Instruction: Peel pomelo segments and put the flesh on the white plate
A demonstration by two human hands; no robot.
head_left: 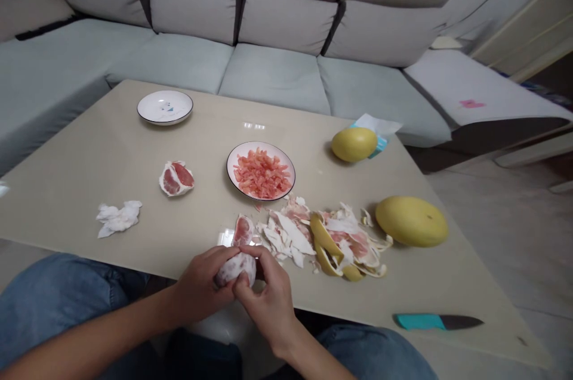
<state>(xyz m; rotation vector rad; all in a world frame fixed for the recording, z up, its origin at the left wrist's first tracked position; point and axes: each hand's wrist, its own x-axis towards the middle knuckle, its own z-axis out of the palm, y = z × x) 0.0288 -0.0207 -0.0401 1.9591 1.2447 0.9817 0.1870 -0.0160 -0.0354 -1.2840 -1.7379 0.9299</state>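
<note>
Between my two hands, at the table's near edge, is a piece of pomelo (236, 268) with white pith over its pinkish flesh. My left hand (203, 281) wraps round its left side. The fingers and thumb of my right hand (268, 293) pinch it from the right. Just beyond my fingers lies a pomelo segment (243, 229) with red flesh showing. A plate (230, 176) of peeled red pomelo flesh (262, 174) stands farther back. To the right of my hands is a heap of white and yellow peel (290, 237).
A larger pomelo chunk (176, 179) and crumpled tissue (119, 218) lie left. A white plate (165, 107) stands at the back left. Two whole pomelos (412, 221) are on the right, one beside a tissue pack (380, 129). A teal-handled knife (436, 321) lies near the front right edge.
</note>
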